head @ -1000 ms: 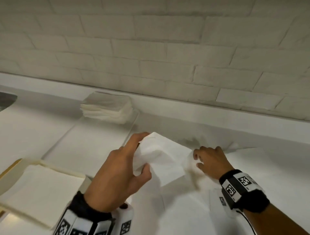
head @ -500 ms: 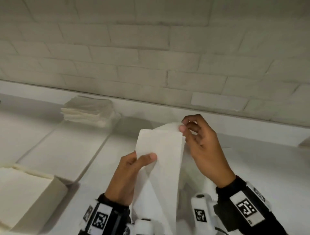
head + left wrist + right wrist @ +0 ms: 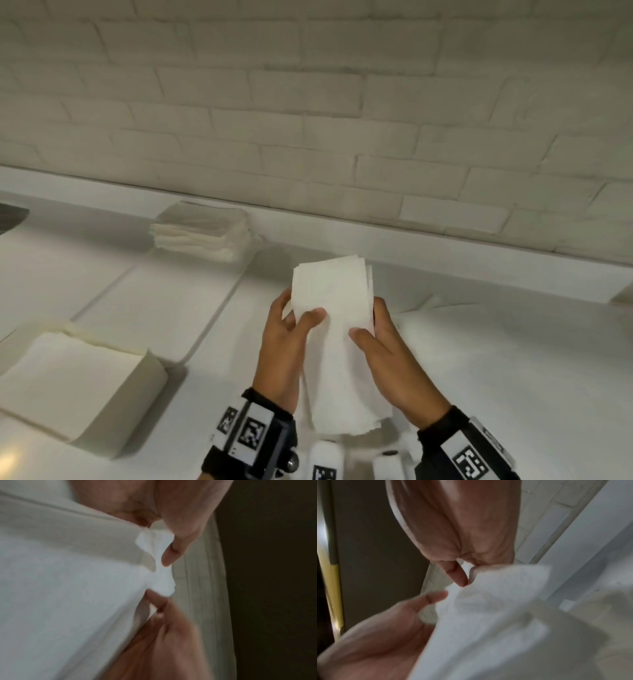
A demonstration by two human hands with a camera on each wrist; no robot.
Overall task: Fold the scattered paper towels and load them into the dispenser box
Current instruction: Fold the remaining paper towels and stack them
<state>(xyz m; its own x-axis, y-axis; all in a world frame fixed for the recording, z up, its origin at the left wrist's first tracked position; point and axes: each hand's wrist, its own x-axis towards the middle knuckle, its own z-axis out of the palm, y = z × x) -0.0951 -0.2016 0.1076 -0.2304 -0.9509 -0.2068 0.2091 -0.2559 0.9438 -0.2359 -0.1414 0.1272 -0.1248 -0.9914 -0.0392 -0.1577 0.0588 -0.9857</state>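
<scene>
The paper towel (image 3: 334,329) is up off the counter, held between my two hands in front of me, folded into a long narrow strip that stands nearly upright with its layered lower end hanging toward my wrists. My left hand (image 3: 286,346) grips its left edge, thumb pressed across the front and fingers curled behind. My right hand (image 3: 390,359) holds the right edge the same way, thumb on the front face. Both grips are narrow, closed onto the sheet and nothing else. I hold it by both long edges, I judge, so the layers stay lined up and the crease keeps straight while I square the fold in the air. The wrist views are blurred, but each shows fingertips pinching white paper.

Further out, the dispenser box (image 3: 113,383) sits on the counter (image 3: 513,377) to my lower left, well apart from my hands, open at the top with flat towels already lying in it. A stack of folded towels (image 3: 202,231) rests near the back ledge, by the brick wall (image 3: 308,102). More loose paper (image 3: 428,308) lies on the counter just beyond my right hand. This strip probably needs another fold before it goes in.
</scene>
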